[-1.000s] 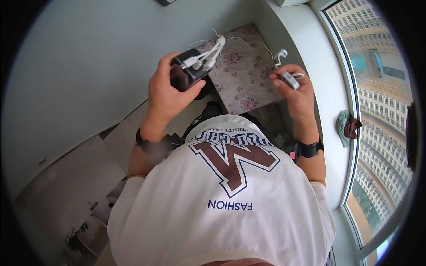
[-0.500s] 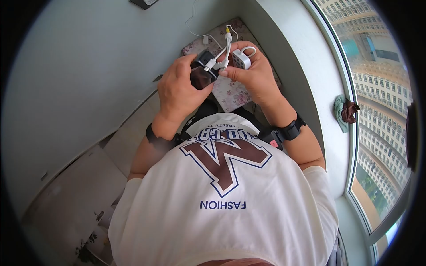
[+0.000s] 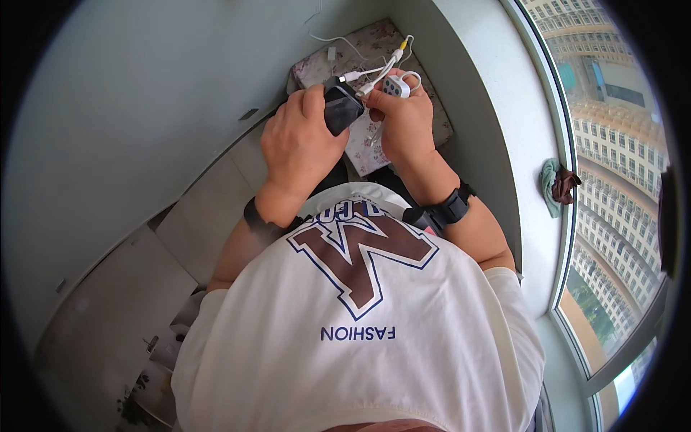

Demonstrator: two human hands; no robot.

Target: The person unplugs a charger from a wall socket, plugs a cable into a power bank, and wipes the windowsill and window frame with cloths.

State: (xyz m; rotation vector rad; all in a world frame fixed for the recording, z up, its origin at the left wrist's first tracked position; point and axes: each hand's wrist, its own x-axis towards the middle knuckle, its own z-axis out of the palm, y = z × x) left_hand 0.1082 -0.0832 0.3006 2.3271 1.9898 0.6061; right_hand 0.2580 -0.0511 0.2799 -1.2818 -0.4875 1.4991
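My left hand (image 3: 302,140) is wrapped round a dark, glossy box-shaped device (image 3: 342,111). Close by on the right, my right hand (image 3: 410,126) pinches a white cable connector (image 3: 366,89) near the device's edge. That hand also has a small white block with dark round spots (image 3: 395,87) and a short white loop. Another white connector (image 3: 350,76) of the bundle hangs loose above the device. The cables meet at a joint with a yellow band (image 3: 403,45). Whether any connector touches the device is hard to tell.
Beneath the hands stands a table with a flowered cover (image 3: 368,155), with a thin white cable (image 3: 338,39) at its back. A wall is on the left. On the right are a white sill (image 3: 497,93), a window and a green and brown cloth (image 3: 558,187).
My right hand has come in from the right to the device and now grips a connector. The device has turned in my left hand, and the cable bundle has shifted right, off its top.
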